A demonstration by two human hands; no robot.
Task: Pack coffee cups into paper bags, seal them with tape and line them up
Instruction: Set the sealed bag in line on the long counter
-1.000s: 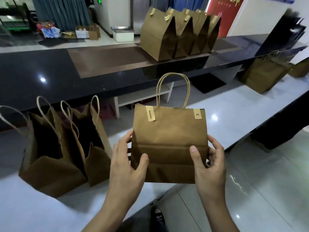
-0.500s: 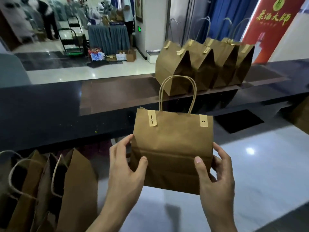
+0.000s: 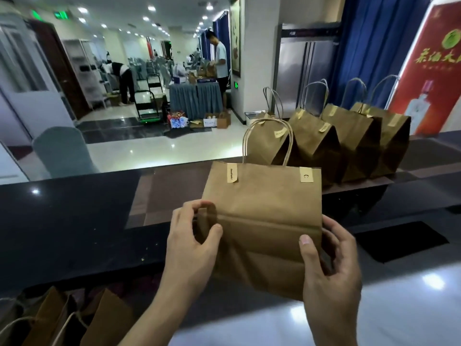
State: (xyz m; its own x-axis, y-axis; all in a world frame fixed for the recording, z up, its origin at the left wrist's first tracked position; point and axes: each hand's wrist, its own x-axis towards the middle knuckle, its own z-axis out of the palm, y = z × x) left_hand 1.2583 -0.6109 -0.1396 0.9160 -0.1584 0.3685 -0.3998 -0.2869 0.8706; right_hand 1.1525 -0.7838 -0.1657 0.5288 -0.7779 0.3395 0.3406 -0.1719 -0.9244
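A creased brown paper bag (image 3: 264, 221), flat-fronted with twisted cord handles and two tape strips (image 3: 232, 173) at its top, is held upright above the table (image 3: 74, 233). Its sides are gripped by the left hand (image 3: 192, 248) and right hand (image 3: 331, 265). Four sealed bags (image 3: 349, 138) are lined up behind; open bags (image 3: 62, 320) are seen lower left.

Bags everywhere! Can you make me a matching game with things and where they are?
Things:
1. held bag
2. sealed bags
3. open bags
4. banner

Places:
A. bottom left corner
B. far right, standing up
C. between both hands
D. in a row on the dark counter

Pairs: 1-C, 2-D, 3-A, 4-B
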